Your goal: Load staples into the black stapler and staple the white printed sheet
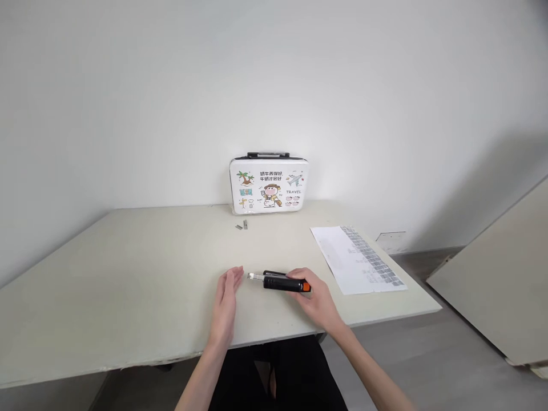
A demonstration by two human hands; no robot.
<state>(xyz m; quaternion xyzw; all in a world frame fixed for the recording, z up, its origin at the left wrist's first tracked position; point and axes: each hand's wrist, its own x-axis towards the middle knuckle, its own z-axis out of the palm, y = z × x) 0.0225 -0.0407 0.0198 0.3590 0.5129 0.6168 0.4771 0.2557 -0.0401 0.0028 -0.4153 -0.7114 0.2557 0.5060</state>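
Note:
A black stapler (280, 282) with an orange end lies sideways in my right hand (317, 297), just above or on the table; I cannot tell which. My fingers and thumb close around its orange end. From the other end a metal rail (256, 277) sticks out to the left. My left hand (224, 305) rests near the rail's tip, fingers stretched out and together, with a small gap between. Whether anything sits in the rail is too small to tell. Two short grey pieces that look like staple strips (245, 225) lie farther back on the table.
A white case (269, 200) with cartoon prints and a black handle stands against the wall. Printed paper (349, 260) lies at the right side of the pale table (141, 285). Beyond the right edge, a pale panel (496, 285) stands on the floor.

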